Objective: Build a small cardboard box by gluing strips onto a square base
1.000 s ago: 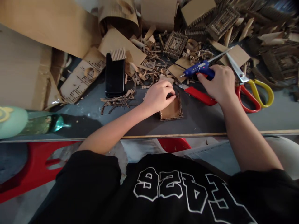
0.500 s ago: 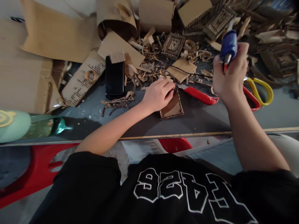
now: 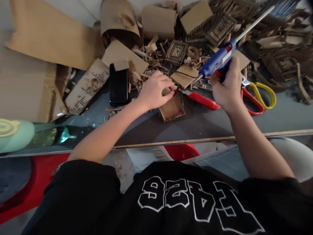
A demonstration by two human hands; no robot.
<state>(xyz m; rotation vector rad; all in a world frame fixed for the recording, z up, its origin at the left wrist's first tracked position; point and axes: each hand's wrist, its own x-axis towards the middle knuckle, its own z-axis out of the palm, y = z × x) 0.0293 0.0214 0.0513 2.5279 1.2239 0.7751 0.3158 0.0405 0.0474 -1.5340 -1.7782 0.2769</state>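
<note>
My right hand (image 3: 227,83) is wrapped round the handle of a blue hot glue gun (image 3: 217,62). A glue stick (image 3: 255,23) juts from the back of the gun, and the metal nozzle points down and left. My left hand (image 3: 156,89) is over the far left part of a small square cardboard tray (image 3: 172,110) with a corrugated rim. Its thumb and fingers come together at the tray's far edge; what they pinch is too small to make out. Right of the tray lies a red-handled utility knife (image 3: 204,100).
Scissors (image 3: 266,94) with red and yellow handles lie by my right wrist. A black phone (image 3: 119,86) rests left of my left hand, near a marked cardboard strip (image 3: 88,86). A green bottle (image 3: 36,134) lies at the left edge. Cardboard scraps and a patterned corrugated piece (image 3: 177,52) cover the back.
My right hand has lowered and moved left, turning the glue gun so its nozzle now points toward the tray. My left hand stays at the tray, while the view has shifted slightly.
</note>
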